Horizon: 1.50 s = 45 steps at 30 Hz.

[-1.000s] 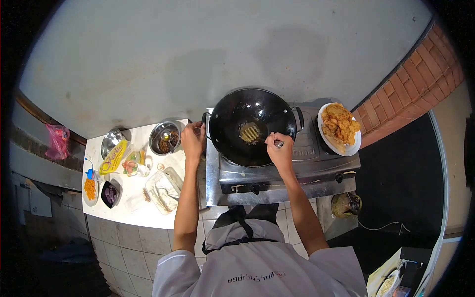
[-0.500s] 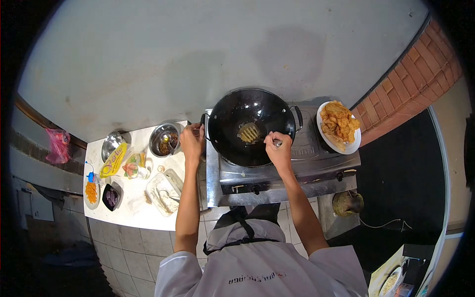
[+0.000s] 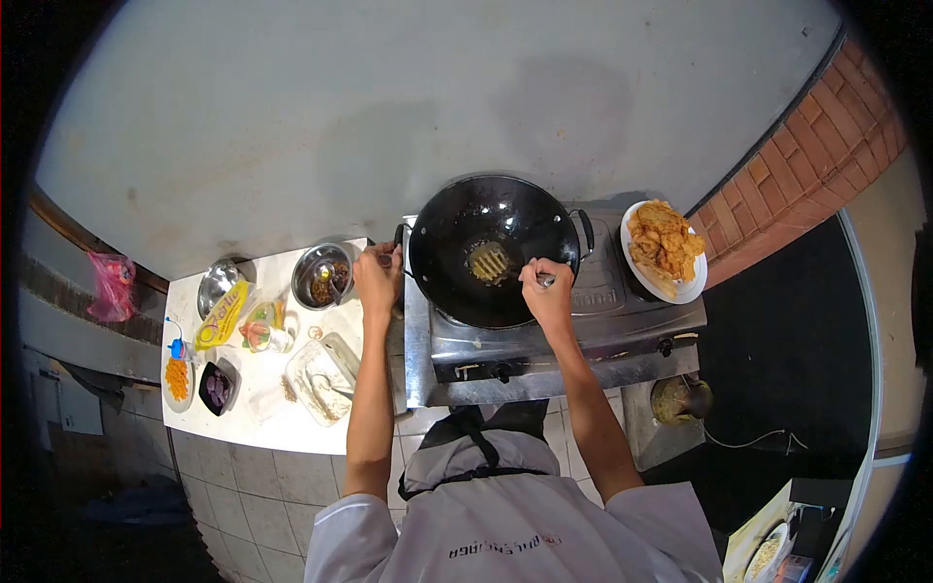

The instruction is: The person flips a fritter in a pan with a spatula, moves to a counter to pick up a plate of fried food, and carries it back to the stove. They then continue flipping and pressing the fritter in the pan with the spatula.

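Observation:
A large black wok (image 3: 466, 219) with two side handles sits on the steel stove (image 3: 437, 384). My left hand (image 3: 377, 277) is closed at the wok's left handle, with what looks like a cloth between its fingers. Over the wok's right side, my right hand (image 3: 547, 287) grips the handle of a slotted spatula (image 3: 489, 262). The spatula's head rests low in the wok, where some oil shows under it. Just right of the wok stands a white plate (image 3: 692, 289) of golden fried food (image 3: 666, 243).
On the white table (image 3: 282, 435) at left are a bowl of dark sauce (image 3: 303, 282), another metal bowl (image 3: 216, 282), a yellow packet (image 3: 222, 316), a tray with white residue (image 3: 321, 384), a black bowl (image 3: 219, 387) and an orange-topped plate (image 3: 178, 381). A wall rises behind the stove.
Both hands keep their grips and the spatula has barely moved in the wok. The whole view has shifted very slightly.

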Available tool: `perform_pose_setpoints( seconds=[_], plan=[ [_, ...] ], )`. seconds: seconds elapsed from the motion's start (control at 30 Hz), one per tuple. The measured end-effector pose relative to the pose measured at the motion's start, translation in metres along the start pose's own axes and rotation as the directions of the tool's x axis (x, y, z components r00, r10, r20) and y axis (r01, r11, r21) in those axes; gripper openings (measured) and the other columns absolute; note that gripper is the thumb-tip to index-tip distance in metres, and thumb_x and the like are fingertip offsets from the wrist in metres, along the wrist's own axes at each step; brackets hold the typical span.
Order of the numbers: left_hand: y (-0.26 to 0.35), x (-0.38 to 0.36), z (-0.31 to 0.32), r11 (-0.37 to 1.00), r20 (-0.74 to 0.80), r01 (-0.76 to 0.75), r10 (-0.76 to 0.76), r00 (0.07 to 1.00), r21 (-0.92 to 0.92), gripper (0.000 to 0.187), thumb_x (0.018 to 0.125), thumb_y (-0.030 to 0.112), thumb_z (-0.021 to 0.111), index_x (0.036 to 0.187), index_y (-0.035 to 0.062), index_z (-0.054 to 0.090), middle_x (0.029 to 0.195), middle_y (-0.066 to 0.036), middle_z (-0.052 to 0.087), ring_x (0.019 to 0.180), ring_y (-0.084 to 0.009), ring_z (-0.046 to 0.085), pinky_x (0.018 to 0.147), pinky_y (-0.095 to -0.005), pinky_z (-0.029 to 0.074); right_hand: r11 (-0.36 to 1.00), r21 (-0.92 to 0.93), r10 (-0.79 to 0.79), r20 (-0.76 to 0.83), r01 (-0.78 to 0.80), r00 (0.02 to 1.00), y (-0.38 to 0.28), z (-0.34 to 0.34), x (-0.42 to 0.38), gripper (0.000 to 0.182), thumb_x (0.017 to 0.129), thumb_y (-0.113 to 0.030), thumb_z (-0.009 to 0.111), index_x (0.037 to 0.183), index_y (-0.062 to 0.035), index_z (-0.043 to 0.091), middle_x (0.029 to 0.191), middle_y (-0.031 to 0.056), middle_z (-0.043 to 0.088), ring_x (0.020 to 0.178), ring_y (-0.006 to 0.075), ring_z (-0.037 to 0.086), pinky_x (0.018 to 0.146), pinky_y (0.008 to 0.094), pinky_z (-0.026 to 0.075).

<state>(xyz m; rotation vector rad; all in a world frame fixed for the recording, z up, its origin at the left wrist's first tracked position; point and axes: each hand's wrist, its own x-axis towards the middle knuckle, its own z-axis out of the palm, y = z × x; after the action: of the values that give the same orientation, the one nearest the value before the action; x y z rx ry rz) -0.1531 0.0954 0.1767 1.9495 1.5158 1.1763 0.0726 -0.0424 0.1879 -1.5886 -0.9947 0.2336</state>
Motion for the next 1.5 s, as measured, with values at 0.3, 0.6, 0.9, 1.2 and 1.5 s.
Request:
perform_pose_setpoints(
  seconds=[0.3,0.6,0.9,1.2,1.5],
  plan=[
    [-0.003,0.001,0.003,1.0,0.005,0.013,-0.013,1.0,-0.012,0.025,0.081,0.02,0.07,0.09,-0.0027,0.07,0.074,-0.018,0.067,0.066,-0.0282,0.066,0.065,-0.0363,0.051,1.0,-0.013,-0.014,0.001,0.014,1.0,0.007,0.002,0.001,0.029,0.083,-0.006,0.058,0.059,0.0065,0.047,0.048,0.0157,0.043,0.043,0.0123,0.039,0.046,0.0349,0.032],
    [-0.002,0.0,0.0,0.999,-0.001,-0.023,0.023,1.0,-0.037,0.023,0.081,0.019,0.07,0.09,-0.0023,0.07,0.074,-0.019,0.066,0.066,-0.0305,0.064,0.064,-0.038,0.049,1.0,-0.01,-0.02,-0.001,0.02,1.0,0.005,0.002,0.002,0.029,0.083,-0.006,0.058,0.059,0.0066,0.047,0.048,0.0168,0.043,0.043,0.014,0.039,0.046,0.0356,0.033],
    [-0.005,0.001,0.004,1.0,-0.005,0.001,-0.001,1.0,-0.03,0.022,0.081,0.019,0.07,0.089,-0.002,0.07,0.074,-0.018,0.066,0.066,-0.0311,0.064,0.064,-0.0383,0.049,1.0,-0.005,-0.017,0.009,0.018,1.0,0.003,0.002,0.003,0.029,0.083,-0.007,0.058,0.06,0.0075,0.049,0.048,0.0162,0.045,0.044,0.0127,0.041,0.046,0.0353,0.033],
    [-0.007,0.001,0.004,0.999,-0.005,-0.016,0.016,1.0,-0.03,0.02,0.08,0.019,0.071,0.089,0.0004,0.071,0.071,-0.018,0.065,0.065,-0.0322,0.063,0.064,-0.0395,0.049,1.0,-0.021,-0.012,0.018,0.012,1.0,-0.003,0.004,0.006,0.028,0.083,-0.008,0.058,0.061,0.0072,0.051,0.051,0.0176,0.05,0.043,0.0177,0.046,0.048,0.0364,0.035],
    [-0.002,0.0,0.003,0.999,-0.025,-0.037,0.037,0.999,0.011,0.02,0.08,0.02,0.071,0.088,0.002,0.071,0.071,-0.017,0.064,0.064,-0.0336,0.062,0.064,-0.0418,0.048,0.975,0.153,0.172,-0.061,-0.161,0.983,-0.021,-0.017,0.031,0.026,0.086,-0.006,0.054,0.066,0.0045,0.067,0.064,0.0093,0.067,0.059,0.0162,0.062,0.065,0.0306,0.049]
  ],
)
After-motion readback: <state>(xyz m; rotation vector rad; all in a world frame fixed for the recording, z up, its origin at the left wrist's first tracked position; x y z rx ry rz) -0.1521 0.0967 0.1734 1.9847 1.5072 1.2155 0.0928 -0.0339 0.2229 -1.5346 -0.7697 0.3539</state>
